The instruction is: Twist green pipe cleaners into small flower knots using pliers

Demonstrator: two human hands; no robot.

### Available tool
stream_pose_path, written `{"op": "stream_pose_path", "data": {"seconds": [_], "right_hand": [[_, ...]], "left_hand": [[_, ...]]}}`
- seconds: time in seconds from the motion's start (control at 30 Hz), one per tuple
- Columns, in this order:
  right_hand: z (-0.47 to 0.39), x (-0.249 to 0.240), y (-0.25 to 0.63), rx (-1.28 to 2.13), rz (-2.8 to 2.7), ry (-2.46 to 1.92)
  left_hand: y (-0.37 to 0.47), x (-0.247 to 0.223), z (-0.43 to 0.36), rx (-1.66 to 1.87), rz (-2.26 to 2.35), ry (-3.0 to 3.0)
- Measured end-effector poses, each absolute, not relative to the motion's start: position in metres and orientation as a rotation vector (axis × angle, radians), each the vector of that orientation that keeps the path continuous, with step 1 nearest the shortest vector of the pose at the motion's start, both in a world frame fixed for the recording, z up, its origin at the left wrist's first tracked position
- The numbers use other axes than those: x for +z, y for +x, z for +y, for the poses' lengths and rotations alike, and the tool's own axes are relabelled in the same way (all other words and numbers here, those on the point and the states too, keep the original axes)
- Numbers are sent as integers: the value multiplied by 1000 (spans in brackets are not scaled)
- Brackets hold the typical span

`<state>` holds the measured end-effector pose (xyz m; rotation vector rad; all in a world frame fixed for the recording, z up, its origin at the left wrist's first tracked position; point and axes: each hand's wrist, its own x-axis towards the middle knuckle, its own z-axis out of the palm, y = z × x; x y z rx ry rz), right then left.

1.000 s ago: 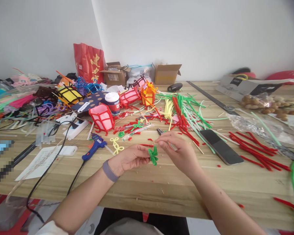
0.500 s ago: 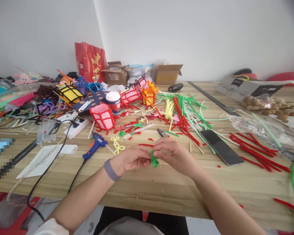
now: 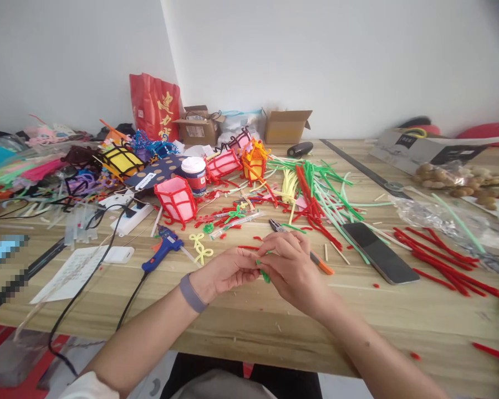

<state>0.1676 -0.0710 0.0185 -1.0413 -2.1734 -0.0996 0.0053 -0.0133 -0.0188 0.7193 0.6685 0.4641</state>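
Between my two hands, over the front middle of the table, is a bent green pipe cleaner [image 3: 265, 275], mostly covered by fingers. My left hand [image 3: 232, 270] pinches it from the left side. From the right, my right hand [image 3: 291, 270] closes its fingers over the same piece. Pliers with orange handles [image 3: 322, 264] lie just behind my right hand, partly hidden by it. Yellow looped pipe cleaners [image 3: 200, 248] rest beyond my left hand, beside a blue glue gun [image 3: 165, 249].
Red-framed lanterns [image 3: 175, 200] and a lidded paper cup [image 3: 194, 175] stand farther back. Green and red pipe cleaners [image 3: 311, 194] spread across the middle. A phone [image 3: 378, 254] and more red pipe cleaners [image 3: 444, 257] lie right. A black cord [image 3: 87, 282] trails over the front left edge.
My right hand has turned and closed further over the green pipe cleaner, so less of it shows. The orange handle of the pliers has come into view behind that hand.
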Motion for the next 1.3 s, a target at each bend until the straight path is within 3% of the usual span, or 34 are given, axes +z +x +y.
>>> {"op": "stream_pose_path", "data": {"seconds": [0.33, 0.53, 0.73, 1.13, 1.3], "right_hand": [[-69, 20, 163, -499, -2141, -1336], [-72, 13, 161, -869, -2131, -1092], [-70, 15, 162, -420, -1848, -1081], [-75, 19, 166, -114, -1857, -854], [-73, 19, 160, 661, -1491, -910]], "left_hand": [[16, -7, -26, 845, 748, 847], [16, 0, -30, 932, 675, 751], [8, 8, -23, 1125, 551, 560], [10, 7, -29, 967, 441, 617], [8, 4, -25, 1016, 479, 659]]}}
